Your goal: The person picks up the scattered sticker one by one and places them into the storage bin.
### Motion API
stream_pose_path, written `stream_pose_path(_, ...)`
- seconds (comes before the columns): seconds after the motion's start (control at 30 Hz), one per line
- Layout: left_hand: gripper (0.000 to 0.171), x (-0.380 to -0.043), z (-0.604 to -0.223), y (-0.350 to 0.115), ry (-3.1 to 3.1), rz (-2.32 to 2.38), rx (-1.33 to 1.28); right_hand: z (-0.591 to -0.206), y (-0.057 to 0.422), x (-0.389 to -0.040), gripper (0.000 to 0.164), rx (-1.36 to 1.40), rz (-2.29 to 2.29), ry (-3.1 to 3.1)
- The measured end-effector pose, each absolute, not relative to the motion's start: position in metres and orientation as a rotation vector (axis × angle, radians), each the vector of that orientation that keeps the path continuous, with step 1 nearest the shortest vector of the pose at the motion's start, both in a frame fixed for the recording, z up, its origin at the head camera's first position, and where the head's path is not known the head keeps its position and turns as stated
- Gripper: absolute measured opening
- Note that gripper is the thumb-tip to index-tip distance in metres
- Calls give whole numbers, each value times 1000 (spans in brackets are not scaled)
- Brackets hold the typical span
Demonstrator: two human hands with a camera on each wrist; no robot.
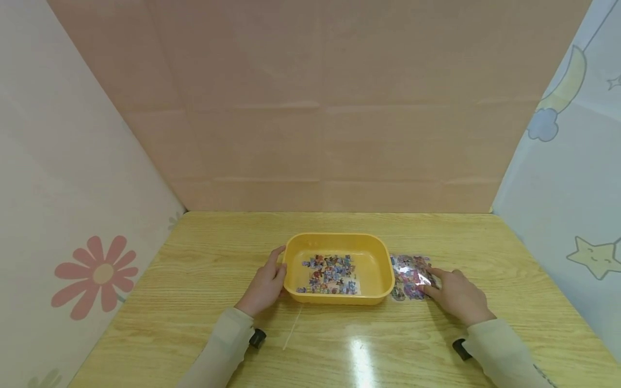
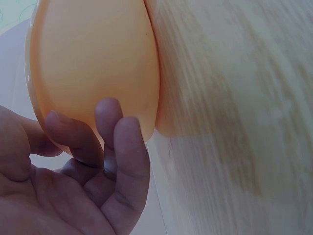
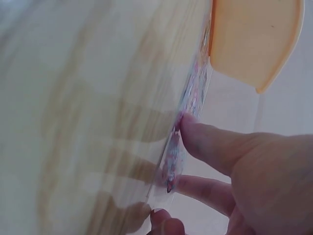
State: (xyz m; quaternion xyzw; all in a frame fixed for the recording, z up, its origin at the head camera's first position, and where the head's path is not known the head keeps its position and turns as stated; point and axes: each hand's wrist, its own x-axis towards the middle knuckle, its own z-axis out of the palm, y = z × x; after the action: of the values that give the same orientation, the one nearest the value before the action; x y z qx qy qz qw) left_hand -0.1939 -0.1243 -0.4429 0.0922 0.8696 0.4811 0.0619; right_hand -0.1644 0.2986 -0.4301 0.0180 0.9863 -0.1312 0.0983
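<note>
A yellow plastic basin (image 1: 375,253) stands on the table, with a patch of small colourful printed pictures, perhaps stickers, on its floor. My left hand (image 1: 264,283) holds the basin's left end; in the left wrist view its curled fingers (image 2: 131,156) lie against the outer wall and at the rim. Just right of the basin, a shiny sheet of colourful printed pictures (image 1: 409,277) lies flat on the table, its left edge close against the basin. My right hand (image 1: 458,295) touches the sheet's right part with thumb (image 3: 195,137) and forefinger spread apart.
The wood-grain table (image 1: 204,258) extends around the basin. A thin pale strip (image 1: 292,327) lies in front of the basin's left side. A plain brownish panel (image 1: 315,134) rises at the back, and patterned walls flank both sides.
</note>
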Motion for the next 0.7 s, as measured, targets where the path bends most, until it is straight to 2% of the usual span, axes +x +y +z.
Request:
stream_pose_path(0.43, 50, -193, -442, -123, 2625, 1446, 262, -429, 296, -162, 69, 54, -403, 2912)
stream_pose_path(0.7, 50, -194, -442, -124, 2626, 1440, 266, -432, 295, -163, 59, 18, -427, 2951)
